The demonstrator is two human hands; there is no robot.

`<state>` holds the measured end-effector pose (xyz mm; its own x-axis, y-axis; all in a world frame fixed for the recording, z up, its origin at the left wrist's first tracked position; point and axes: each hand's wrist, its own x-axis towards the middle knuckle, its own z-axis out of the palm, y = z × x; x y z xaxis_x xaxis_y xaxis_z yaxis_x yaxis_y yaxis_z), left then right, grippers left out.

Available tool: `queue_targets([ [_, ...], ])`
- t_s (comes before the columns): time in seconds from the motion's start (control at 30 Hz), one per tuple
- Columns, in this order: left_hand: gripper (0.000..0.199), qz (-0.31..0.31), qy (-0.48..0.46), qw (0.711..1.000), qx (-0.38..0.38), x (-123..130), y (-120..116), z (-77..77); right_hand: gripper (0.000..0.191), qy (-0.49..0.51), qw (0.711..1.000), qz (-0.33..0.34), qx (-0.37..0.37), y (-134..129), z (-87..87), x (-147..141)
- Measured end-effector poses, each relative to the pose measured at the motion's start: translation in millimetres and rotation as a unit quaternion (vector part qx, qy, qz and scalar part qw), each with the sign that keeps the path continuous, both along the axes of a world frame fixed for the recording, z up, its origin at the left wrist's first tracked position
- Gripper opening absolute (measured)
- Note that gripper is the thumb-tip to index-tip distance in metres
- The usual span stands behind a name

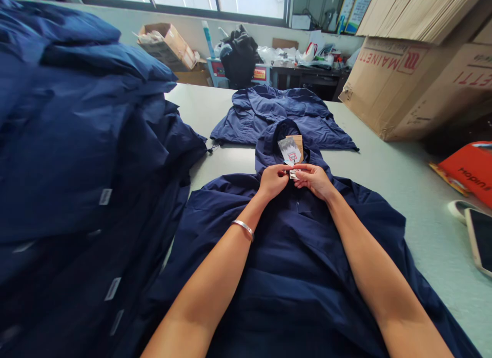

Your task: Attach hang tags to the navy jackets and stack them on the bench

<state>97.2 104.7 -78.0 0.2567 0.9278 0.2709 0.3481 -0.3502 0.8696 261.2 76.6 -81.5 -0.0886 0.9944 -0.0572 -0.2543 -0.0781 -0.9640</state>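
Observation:
A navy hooded jacket (292,245) lies spread on the table in front of me, hood pointing away. At its neck, my left hand (273,181) is closed in a pinch, fingertips meeting those of my right hand (313,180). Between them shows a small white label (294,174), which my right hand pinches from the right; my left fingertips grip at its upper left edge. Just beyond the fingers, hang tags (291,150) in grey-white and brown lie over the hood opening. Exactly how the tags are attached is hidden by my fingers.
Navy garments (77,142) are heaped high at left. Another folded navy garment (284,114) lies beyond the hood. Cardboard boxes (388,91) stand at back right. An orange packet (469,168), a tape roll (458,209) and a phone (480,237) lie on the pale table (423,194).

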Motion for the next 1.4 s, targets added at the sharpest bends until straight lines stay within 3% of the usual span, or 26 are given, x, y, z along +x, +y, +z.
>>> queue_targets([
  [0.17, 0.029, -0.006, -0.016, 1.0, 0.004, 2, 0, 1.8, 0.031, -0.013, 1.0, -0.023, 0.005, -1, 2.5, -4],
  [0.37, 0.033, 0.006, -0.027, 0.999, -0.025, 2, -1, 6.7, 0.036, -0.02, 0.999, -0.037, 0.002, 1, 1.5, -8],
  [0.63, 0.016, 0.007, -0.038, 0.999, -0.009, 2, 2, -0.4, 0.037, -0.021, 0.996, -0.084, -0.014, 2, 3.2, -14],
  [0.83, 0.017, 0.038, -0.032, 0.999, -0.016, 2, 5, -1.2, 0.029, -0.021, 0.999, -0.041, -0.003, 0, 2.7, -9],
  [1.1, 0.017, 0.061, -0.062, 0.994, -0.063, 2, 7, 0.1, 0.048, -0.004, 1.0, 0.01, 0.015, 0, -1.6, -1],
  [1.4, 0.016, 0.051, -0.088, 0.993, -0.066, 2, 8, 0.7, 0.053, -0.002, 0.999, 0.03, 0.023, -2, 0.5, 2],
])
